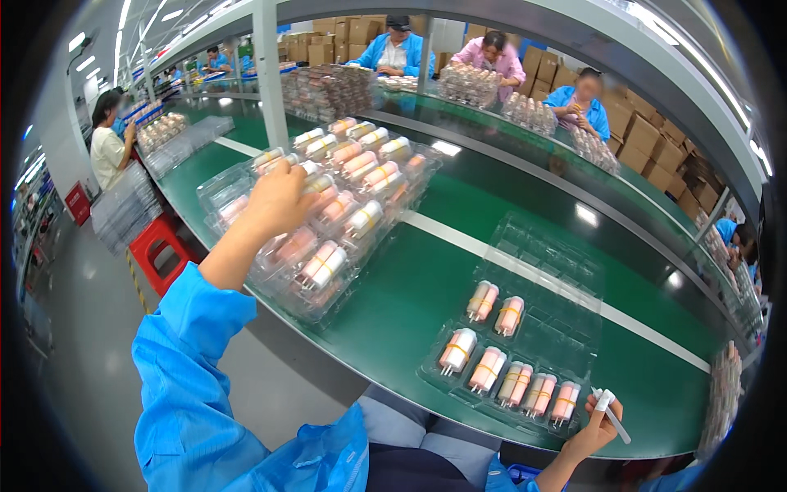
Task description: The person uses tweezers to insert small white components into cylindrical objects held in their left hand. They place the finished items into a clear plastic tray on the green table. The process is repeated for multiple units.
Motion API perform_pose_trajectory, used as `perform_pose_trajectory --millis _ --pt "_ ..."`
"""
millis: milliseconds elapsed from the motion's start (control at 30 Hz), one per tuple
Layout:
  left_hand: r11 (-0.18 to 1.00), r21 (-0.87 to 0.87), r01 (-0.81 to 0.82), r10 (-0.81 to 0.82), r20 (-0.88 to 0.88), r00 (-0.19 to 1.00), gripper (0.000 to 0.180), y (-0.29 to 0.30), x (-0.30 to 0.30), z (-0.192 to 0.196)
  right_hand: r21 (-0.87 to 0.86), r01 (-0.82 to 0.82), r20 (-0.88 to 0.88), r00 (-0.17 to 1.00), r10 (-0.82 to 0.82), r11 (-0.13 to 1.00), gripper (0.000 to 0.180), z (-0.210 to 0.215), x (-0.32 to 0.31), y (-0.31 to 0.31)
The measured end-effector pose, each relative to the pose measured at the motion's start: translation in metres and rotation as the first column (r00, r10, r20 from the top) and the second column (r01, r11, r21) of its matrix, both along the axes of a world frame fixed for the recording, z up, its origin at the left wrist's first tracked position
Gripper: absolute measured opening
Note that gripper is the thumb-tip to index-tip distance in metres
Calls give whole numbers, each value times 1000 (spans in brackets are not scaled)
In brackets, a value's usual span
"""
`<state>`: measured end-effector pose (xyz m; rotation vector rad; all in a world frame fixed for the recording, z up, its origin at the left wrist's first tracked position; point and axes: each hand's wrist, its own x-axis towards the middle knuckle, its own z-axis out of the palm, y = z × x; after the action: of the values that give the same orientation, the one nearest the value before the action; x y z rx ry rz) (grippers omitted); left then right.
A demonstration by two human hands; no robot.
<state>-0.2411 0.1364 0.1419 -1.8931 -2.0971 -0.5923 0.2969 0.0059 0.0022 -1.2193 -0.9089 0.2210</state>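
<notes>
I am midway through filling the clear tray (566, 271) on the green bench (410, 295): seven pink-and-white tubes (488, 369) sit in its near pockets, the far ones bare. My left hand (279, 201) is closed around a tube at the stacked supply trays (344, 205). My right hand (594, 430) pinches a slim white stick (611, 410) just beside the tray. Next, I judge, the grasped tube needs carrying over and seating in a free pocket.

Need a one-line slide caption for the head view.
Left hand reaches into a stack of filled trays; right hand holds a white tube beside a part-filled tray.
</notes>
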Motion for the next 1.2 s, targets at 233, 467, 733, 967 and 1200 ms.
perform_pose_trajectory --millis 233,467,733,967,1200 --pt "993 41 111 -113 61 992 28 10 -21 -2 158 -132 1 991 134 978 19 17 -10 -19" --pt "954 292 68 -164 318 934 19 0 -14 6 -36 -583 -67 812 580 812 19 24 -79 -38" --pt "774 531 343 -588 805 81 48 -87 87 -12 -262 -513 263 777 572 817 13 23 -85 -35" --pt "743 391 543 -94 865 -493 51 -149 198 -96 -292 -496 367 732 575 818 15 23 -85 -35" --pt "684 427 591 -165 880 -445 46 -158 231 -112 -361 -473 354 728 587 804 19 20 -88 -41"
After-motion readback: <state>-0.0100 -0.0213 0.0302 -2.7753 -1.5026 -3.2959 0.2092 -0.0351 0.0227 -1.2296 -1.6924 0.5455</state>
